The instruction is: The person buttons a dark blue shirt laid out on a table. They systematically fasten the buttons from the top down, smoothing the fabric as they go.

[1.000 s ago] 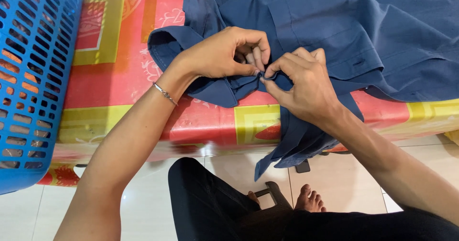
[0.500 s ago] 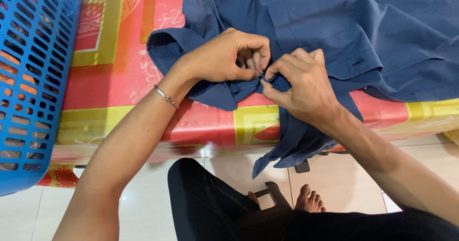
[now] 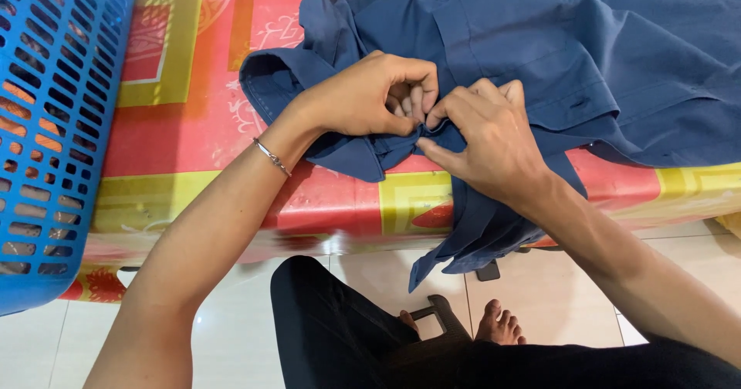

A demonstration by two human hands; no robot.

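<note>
Fingers: both sets pinched shut on one small fold of cloth, tips meeting.
Left hand (image 3: 363, 99): curled over the fold, thin bracelet (image 3: 272, 157) at the wrist.
Right hand (image 3: 486, 138): touching the left, thumb under the fold.
Blue shirt (image 3: 556, 49): spread over the table's near edge, tail hanging off.
Table (image 3: 193, 126): red and yellow cover.
Blue basket (image 3: 46, 111): far left.

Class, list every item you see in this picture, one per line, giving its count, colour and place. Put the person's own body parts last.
shirt: one, dark blue, spread on the table, part hanging over the front edge
table cover: one, red and yellow, under the shirt
basket: one, blue plastic, far left
bracelet: one, silver, left wrist
floor: pale tiles, below
left hand: pinching shirt fabric
right hand: pinching the same fold
foot: one, bare, on floor
</note>
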